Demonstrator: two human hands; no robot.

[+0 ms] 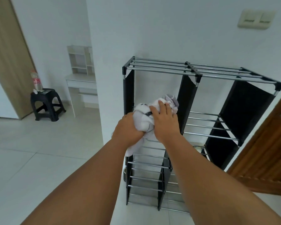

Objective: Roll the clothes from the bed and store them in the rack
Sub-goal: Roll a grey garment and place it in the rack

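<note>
Both hands hold one rolled white and grey garment [143,118] at the upper left compartment of the rack [201,73]. The left hand [128,129] is clenched around the near end, judged to keep the roll from unwinding; the right hand [165,120] lies flat over the top, fingers spread, pressing it inward. A loose tail hangs below the grip. The compartment's side panels stand close on either side; the bars below appear bare.
</note>
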